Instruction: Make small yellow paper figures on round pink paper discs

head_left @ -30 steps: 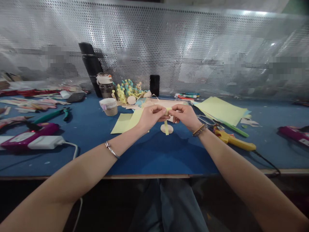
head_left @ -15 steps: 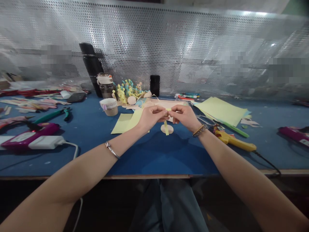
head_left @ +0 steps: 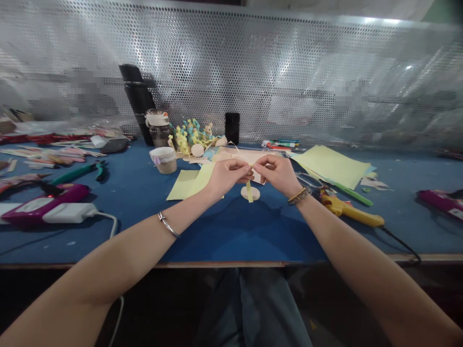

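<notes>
A narrow yellow paper strip [head_left: 249, 190] hangs from between our hands, its upper end clamped by the fingers [head_left: 243, 168] of our left hand [head_left: 227, 177] and right hand [head_left: 277, 174], just above a round pale disc [head_left: 244, 193] near the middle of the blue table [head_left: 235, 236]. A pale yellow paper sheet [head_left: 184, 185] lies beside our left hand, and a yellow glue gun [head_left: 347, 212] lies beyond our right.

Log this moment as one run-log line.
Left hand: pinches yellow paper strip | Right hand: pinches same strip | Below: round cream disc on blue mat
</notes>
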{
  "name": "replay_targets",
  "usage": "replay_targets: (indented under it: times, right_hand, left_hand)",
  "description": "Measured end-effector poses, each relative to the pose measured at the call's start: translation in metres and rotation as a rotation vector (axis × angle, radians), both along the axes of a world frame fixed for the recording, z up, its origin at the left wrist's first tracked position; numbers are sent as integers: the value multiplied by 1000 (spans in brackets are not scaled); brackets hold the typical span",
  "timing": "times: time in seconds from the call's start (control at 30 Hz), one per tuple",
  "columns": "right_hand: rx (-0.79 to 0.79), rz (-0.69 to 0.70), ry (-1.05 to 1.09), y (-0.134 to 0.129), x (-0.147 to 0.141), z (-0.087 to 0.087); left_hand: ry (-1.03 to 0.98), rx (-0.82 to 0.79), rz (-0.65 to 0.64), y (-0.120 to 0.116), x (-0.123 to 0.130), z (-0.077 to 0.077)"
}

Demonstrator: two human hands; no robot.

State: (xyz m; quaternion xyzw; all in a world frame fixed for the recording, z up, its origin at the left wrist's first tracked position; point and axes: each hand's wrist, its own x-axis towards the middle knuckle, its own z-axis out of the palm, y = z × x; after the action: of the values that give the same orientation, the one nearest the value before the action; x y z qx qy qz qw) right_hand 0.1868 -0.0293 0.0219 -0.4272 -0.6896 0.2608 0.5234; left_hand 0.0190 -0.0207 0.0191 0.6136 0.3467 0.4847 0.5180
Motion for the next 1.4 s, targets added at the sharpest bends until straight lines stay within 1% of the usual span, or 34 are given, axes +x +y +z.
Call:
replay_targets:
  times: [0.13,0.23,0.37,0.63,0.97,1.07,1.3,1.4]
  right_hand:
    - [-110,59,114,5,3,-1]
    - [-159,82,138,7,5,-2]
    - [-170,107,150,6,5,-4]
    - [-164,129,165,6,4,-4]
    - [-207,144,220,5,3,-2]
    - [-180,133,182,6,4,-4]
    - [-5,14,15,0,1,-1]
    - [19,-1,1,-1,-1,-1]
  left_hand:
    - [-25,-43,7,0,0,1]
    - [-33,-51,5,0,0,2]
    - [-37,-35,-5,1,0,1]
    - [-14,-17,17,1,0,1]
    - [-33,-11,16,0,0,1]
    - [-31,-9,15,0,0,1]
    - [3,46,17,-4,0,2]
    - [33,72,30,-5,0,3]
